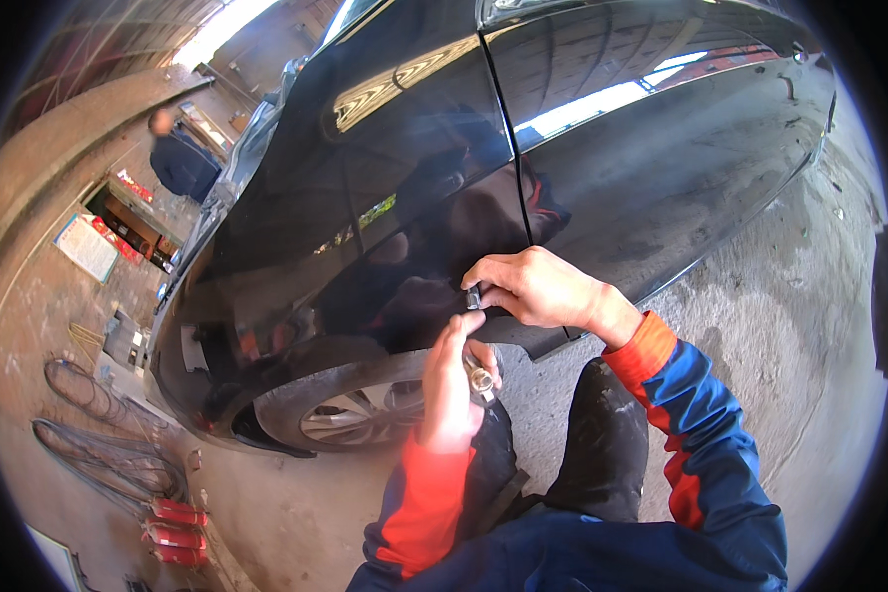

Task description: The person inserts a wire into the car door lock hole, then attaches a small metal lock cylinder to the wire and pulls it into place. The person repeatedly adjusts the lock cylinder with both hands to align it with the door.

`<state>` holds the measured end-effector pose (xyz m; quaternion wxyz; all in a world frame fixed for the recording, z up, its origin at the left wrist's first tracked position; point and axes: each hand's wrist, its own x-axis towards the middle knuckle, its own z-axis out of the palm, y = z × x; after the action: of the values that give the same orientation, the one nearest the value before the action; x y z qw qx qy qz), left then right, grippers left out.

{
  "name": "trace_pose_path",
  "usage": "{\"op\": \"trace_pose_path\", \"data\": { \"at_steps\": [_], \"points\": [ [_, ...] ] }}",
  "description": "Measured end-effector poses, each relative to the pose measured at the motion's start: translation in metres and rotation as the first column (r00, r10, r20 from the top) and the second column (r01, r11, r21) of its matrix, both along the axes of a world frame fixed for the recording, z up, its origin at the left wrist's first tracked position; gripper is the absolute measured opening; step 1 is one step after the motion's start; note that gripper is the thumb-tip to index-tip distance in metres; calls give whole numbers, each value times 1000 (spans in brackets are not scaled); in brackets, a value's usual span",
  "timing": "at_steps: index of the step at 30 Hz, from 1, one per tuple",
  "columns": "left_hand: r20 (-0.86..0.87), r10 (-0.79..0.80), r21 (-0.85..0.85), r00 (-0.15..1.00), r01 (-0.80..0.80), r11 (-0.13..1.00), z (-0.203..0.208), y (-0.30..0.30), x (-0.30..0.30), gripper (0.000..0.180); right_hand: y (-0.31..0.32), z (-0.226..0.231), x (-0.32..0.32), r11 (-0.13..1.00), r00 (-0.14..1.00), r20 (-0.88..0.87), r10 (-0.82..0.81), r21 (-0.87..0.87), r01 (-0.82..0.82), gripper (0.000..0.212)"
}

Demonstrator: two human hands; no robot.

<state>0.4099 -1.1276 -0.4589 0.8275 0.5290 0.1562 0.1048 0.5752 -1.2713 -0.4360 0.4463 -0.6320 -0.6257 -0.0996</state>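
Observation:
My right hand [538,284] is closed, pinching a small dark metal piece [474,297] between thumb and fingers, close to the side of the black car [296,227]. Just below it, my left hand [451,385] wraps round a shiny metal tool [481,379] with a rounded, cylindrical end. The rest of that tool is hidden in the palm, so its exact kind does not show. One left finger points up at the small piece; I cannot tell whether they touch. Both hands are above the front wheel [360,412], next to the door gap.
A person [181,158] in dark clothing stands beyond the car, at the far left. Black hoses [113,464] and red cylinders [178,533] lie on the floor at lower left. A white board [86,247] leans near a shelf. My knees are under my arms.

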Motion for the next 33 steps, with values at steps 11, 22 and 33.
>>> {"op": "trace_pose_path", "data": {
  "at_steps": [11, 22, 33],
  "points": [
    [-3, -206, -649, 979, 155, 745, -29, -2, -64, 34, 5, -14, -1, 996, 997, 26, -68, 57, 67, 27],
    [335, 54, 151, 941, -110, 982, -20, -11, -41, 40, 22, -51, -18, 960, 961, -252, -115, 220, 172, 28],
    [437, 97, 229, 894, -215, 949, -26, -6, -25, 43, 14, -23, -14, 989, 981, -149, -123, 65, 134, 25]
  ]
}}
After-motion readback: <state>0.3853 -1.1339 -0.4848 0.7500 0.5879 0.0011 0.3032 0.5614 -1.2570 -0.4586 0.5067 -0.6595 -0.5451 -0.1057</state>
